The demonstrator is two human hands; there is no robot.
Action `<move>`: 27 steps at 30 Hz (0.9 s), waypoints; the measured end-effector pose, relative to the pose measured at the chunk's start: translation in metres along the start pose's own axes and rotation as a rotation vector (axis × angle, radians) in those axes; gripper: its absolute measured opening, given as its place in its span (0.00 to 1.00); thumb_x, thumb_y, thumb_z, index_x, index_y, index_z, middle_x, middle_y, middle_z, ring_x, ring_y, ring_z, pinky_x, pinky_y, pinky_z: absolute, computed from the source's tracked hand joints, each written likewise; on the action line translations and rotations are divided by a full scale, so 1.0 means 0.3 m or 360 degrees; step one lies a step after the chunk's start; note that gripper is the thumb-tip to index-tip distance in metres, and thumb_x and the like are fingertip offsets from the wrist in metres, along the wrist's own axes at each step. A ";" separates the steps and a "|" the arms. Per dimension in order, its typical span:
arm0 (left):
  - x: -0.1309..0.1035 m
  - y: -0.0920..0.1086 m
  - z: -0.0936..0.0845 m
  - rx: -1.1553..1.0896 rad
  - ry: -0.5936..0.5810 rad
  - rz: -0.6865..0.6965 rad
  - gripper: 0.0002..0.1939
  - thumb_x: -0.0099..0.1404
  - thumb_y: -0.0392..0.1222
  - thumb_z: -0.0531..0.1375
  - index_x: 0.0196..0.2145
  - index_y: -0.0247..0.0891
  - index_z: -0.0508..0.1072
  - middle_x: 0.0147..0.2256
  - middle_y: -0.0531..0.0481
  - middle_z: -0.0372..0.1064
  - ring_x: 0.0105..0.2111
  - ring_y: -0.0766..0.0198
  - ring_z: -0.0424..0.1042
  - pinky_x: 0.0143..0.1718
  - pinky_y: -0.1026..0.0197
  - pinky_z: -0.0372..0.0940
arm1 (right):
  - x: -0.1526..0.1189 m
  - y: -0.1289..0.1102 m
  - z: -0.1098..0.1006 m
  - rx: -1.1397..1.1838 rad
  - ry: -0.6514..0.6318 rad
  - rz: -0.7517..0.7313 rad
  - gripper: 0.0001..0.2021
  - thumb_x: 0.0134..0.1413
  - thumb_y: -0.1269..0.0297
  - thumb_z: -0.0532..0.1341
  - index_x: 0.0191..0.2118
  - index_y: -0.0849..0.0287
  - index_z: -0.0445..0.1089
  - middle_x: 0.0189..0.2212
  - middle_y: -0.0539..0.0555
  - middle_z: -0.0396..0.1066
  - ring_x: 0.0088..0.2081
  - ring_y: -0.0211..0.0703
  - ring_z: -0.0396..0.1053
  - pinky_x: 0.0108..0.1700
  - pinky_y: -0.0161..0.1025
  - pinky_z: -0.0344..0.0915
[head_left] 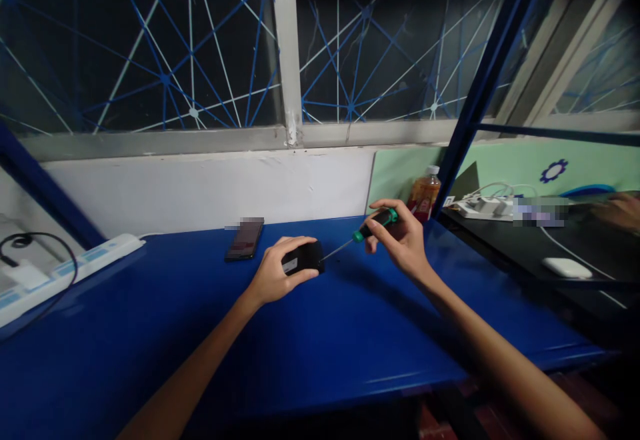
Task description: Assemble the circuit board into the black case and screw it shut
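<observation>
My left hand [278, 272] is closed around a small black box-shaped device [306, 258] with a pale label on its side, held at the blue table. Fingers and thumb grip it from the far and near sides, and the palm hides its left part. In my right hand [400, 243] is a screwdriver [376, 224] with a green and black handle, pinched between thumb and fingers. Its thin metal shaft slants down to the left, and the tip meets the right end of the black device. Whether the tip sits in a screw is too small to tell.
On the blue table [320, 353] lies a black phone [245, 240] behind my left hand. A white power strip [113, 251] with a black cable is at left. A drink bottle [425, 193] stands at back right. Beyond the blue post, a person's hand [617, 213] shows over a black table [520, 247].
</observation>
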State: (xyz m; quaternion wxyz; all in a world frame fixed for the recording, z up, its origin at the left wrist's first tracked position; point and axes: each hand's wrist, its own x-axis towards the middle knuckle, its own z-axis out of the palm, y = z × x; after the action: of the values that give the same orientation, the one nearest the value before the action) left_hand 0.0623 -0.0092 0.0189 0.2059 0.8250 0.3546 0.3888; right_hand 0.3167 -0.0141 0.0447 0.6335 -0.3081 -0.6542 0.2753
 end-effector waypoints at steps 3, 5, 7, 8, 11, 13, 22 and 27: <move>0.002 0.000 -0.001 0.0002 0.0002 0.0001 0.25 0.57 0.44 0.66 0.52 0.45 0.69 0.49 0.46 0.69 0.50 0.53 0.66 0.53 0.47 0.61 | -0.003 -0.001 -0.004 -0.0217 0.0080 0.0015 0.15 0.51 0.62 0.66 0.43 0.55 0.64 0.20 0.43 0.63 0.13 0.31 0.61 0.14 0.31 0.58; 0.003 -0.001 -0.003 0.0002 0.0004 0.0002 0.25 0.57 0.44 0.66 0.52 0.45 0.69 0.48 0.46 0.69 0.50 0.53 0.66 0.52 0.47 0.62 | -0.004 -0.003 -0.008 -0.0238 0.0054 0.0008 0.13 0.53 0.61 0.64 0.43 0.55 0.64 0.22 0.44 0.63 0.13 0.30 0.60 0.14 0.31 0.56; 0.003 -0.003 -0.004 0.0001 0.0004 -0.0002 0.25 0.57 0.45 0.66 0.52 0.45 0.69 0.48 0.46 0.69 0.49 0.53 0.67 0.52 0.47 0.62 | -0.003 -0.007 -0.011 -0.0105 -0.0040 -0.0001 0.12 0.57 0.60 0.60 0.46 0.55 0.62 0.27 0.48 0.66 0.16 0.32 0.64 0.17 0.32 0.61; 0.003 -0.004 -0.005 0.0000 0.0007 -0.0003 0.25 0.57 0.45 0.66 0.52 0.45 0.69 0.48 0.46 0.69 0.49 0.53 0.67 0.51 0.47 0.62 | -0.001 -0.008 -0.012 -0.0010 -0.0107 0.0001 0.13 0.58 0.60 0.59 0.47 0.55 0.60 0.30 0.50 0.67 0.18 0.33 0.66 0.18 0.34 0.63; 0.003 -0.004 -0.005 0.0003 0.0015 -0.0003 0.25 0.57 0.44 0.66 0.52 0.44 0.69 0.48 0.46 0.69 0.49 0.53 0.67 0.52 0.47 0.62 | 0.001 -0.008 -0.009 0.0144 -0.0214 0.0021 0.16 0.57 0.61 0.61 0.49 0.54 0.57 0.35 0.52 0.69 0.19 0.34 0.68 0.21 0.36 0.66; 0.003 -0.004 -0.005 0.0003 0.0014 -0.0005 0.25 0.57 0.44 0.66 0.52 0.44 0.69 0.48 0.45 0.69 0.49 0.53 0.67 0.52 0.46 0.62 | 0.001 -0.003 -0.007 0.0070 -0.0117 0.0029 0.17 0.55 0.62 0.63 0.48 0.54 0.58 0.30 0.49 0.68 0.17 0.33 0.66 0.19 0.35 0.65; 0.003 0.000 -0.007 0.0011 0.0013 0.0010 0.25 0.57 0.46 0.65 0.52 0.44 0.69 0.48 0.44 0.69 0.49 0.51 0.67 0.52 0.44 0.63 | 0.003 -0.009 -0.007 0.0126 -0.0211 0.0056 0.17 0.56 0.60 0.61 0.48 0.54 0.57 0.35 0.52 0.70 0.20 0.35 0.69 0.21 0.36 0.67; 0.002 0.003 -0.006 0.0015 0.0020 0.0004 0.24 0.57 0.46 0.64 0.52 0.44 0.69 0.48 0.44 0.69 0.49 0.51 0.67 0.52 0.44 0.63 | 0.001 -0.009 -0.006 -0.0086 -0.0070 0.0070 0.16 0.51 0.62 0.65 0.44 0.56 0.62 0.24 0.46 0.67 0.15 0.33 0.65 0.18 0.34 0.64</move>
State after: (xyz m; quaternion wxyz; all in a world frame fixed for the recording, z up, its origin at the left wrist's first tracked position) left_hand 0.0615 -0.0092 0.0210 0.1992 0.8239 0.3568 0.3926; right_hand 0.3184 -0.0158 0.0470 0.6042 -0.3333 -0.6683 0.2781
